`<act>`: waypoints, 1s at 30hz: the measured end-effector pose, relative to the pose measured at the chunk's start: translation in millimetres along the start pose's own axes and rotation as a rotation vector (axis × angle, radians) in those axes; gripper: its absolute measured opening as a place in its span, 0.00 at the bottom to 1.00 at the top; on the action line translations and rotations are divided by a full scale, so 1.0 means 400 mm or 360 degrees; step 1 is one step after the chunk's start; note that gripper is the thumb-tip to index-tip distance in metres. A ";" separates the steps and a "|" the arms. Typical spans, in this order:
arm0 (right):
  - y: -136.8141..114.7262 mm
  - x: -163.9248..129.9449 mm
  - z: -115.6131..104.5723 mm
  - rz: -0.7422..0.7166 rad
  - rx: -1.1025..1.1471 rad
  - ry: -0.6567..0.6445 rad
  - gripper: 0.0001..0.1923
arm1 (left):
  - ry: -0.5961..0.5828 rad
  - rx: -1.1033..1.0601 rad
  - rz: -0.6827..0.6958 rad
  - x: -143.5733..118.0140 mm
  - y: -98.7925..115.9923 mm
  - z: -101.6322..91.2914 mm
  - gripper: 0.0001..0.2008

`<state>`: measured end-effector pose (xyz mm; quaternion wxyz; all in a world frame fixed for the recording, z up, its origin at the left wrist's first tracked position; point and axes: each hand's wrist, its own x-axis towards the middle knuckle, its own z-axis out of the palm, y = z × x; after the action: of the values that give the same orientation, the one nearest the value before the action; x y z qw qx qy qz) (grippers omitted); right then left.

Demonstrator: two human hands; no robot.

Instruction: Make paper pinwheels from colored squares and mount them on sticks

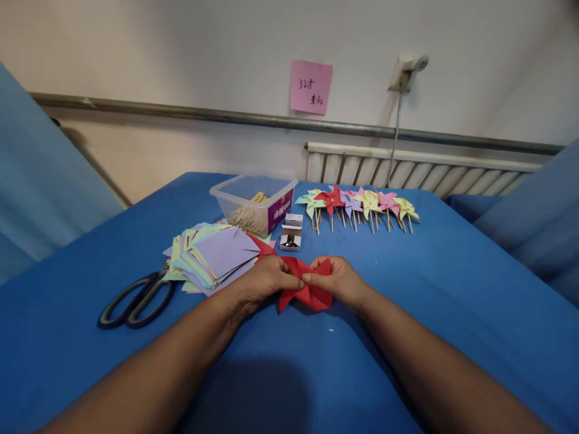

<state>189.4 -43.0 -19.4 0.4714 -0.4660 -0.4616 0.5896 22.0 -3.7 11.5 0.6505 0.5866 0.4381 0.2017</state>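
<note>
red pinwheel in the folding stage, finished row behind

nearest to me, my two forearms run in over the blue tablecloth (452,289) and meet at the middle of the table. my left hand (262,282) is closed on the left side of the red paper (307,293), thumb and fingertips pinching a folded corner toward the centre. my right hand (340,282) grips the right side in the same way, so that both thumbs almost touch over the middle of the sheet. the red paper rests on the cloth between the hands, partly folded, its lower flaps spreading out beneath my fingers. it has no stick on it yet as far as i can see, so i judge this piece to be mid-way: the blades are being gathered, and pinning and mounting remain.

to the left, the black-handled scissors (136,301) lie flat and untouched, just beside the fanned stack of coloured paper squares (217,256). that stack looks thick, so plenty of sheets are left to work through.

just beyond my hands stands a small open white box (290,236); its contents are too small to tell. behind the stack sits a clear plastic tub (253,202) holding what look like thin wooden sticks.

further back, a row of finished pinwheels (357,205) on sticks lies across the cloth in green, red, purple, yellow and pink: several are done already.

farthest, a pink note (310,86) is stuck to the wall above a metal rail (181,112), with a radiator (407,172) at the right.
</note>
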 end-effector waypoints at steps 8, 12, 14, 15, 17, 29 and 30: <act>0.028 0.018 0.030 -0.0192 0.0086 0.0385 0.15 | 0.0197 -0.0248 -0.0002 0.025 -0.015 0.012 0.09; 0.029 0.024 0.054 -0.0283 0.0432 0.0538 0.16 | 0.0177 -0.0737 0.0037 0.019 -0.014 0.034 0.09; 0.029 0.026 0.058 -0.0306 0.0534 0.0587 0.16 | 0.0178 -0.0886 0.0022 0.016 -0.017 0.045 0.11; 0.030 0.027 0.059 -0.0317 0.0565 0.0618 0.16 | 0.0180 -0.0942 0.0007 0.016 -0.019 0.051 0.12; 0.033 0.029 0.058 -0.0337 0.0599 0.0677 0.15 | 0.0185 -0.1026 -0.0021 0.017 -0.023 0.061 0.11; 0.040 0.040 0.067 -0.0369 0.0574 0.0699 0.14 | 0.0296 -0.1088 0.0174 0.037 -0.020 0.093 0.09; 0.041 0.040 0.066 -0.0366 0.0576 0.0678 0.15 | 0.0333 -0.1078 0.0176 0.038 -0.020 0.094 0.08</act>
<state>159.4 -32.2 -33.8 0.6968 -0.4322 -0.2894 0.4939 58.2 -15.7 -3.9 0.7478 0.3368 0.3781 0.4294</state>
